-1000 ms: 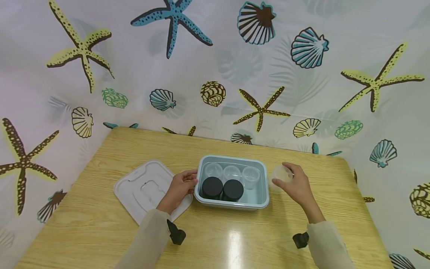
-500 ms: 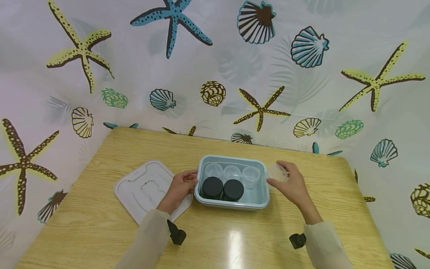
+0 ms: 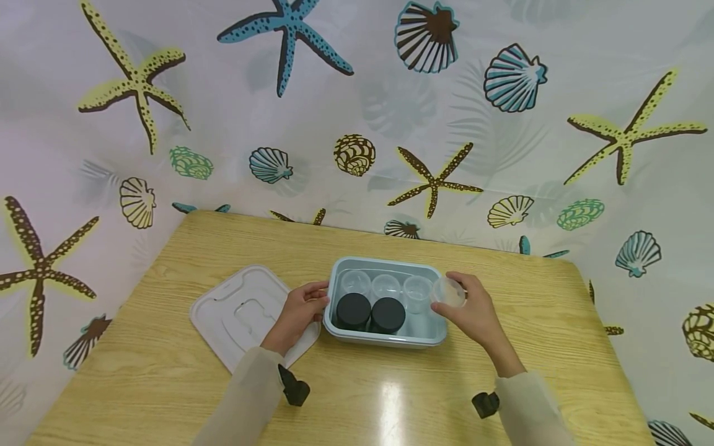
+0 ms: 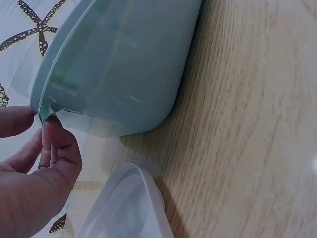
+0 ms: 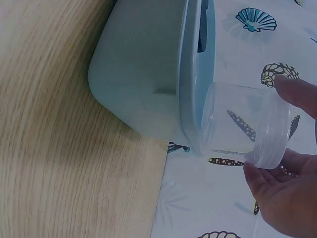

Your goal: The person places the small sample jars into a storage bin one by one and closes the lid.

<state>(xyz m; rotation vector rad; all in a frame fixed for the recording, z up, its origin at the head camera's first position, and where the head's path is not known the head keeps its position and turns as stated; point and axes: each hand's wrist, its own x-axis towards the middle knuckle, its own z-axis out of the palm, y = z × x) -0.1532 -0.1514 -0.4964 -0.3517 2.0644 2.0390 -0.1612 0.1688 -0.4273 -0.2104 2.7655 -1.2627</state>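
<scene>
A light blue plastic storage box stands on the table. Inside are several clear jars in a back row and two black-lidded jars in front. My left hand pinches the box's left rim; in the left wrist view its fingertips meet at the rim's edge. My right hand grips a clear plastic jar by its lid end. That jar is over the box's right rim, tilted in the head view, and nothing shows inside it.
A whitish box lid lies flat on the wooden table, left of the box and partly under my left forearm. A curtain printed with shells and starfish hangs behind and at both sides of the table.
My right hand has carried the clear jar leftward, from beside the box to over its right rim. The left hand has stayed on the left rim.
</scene>
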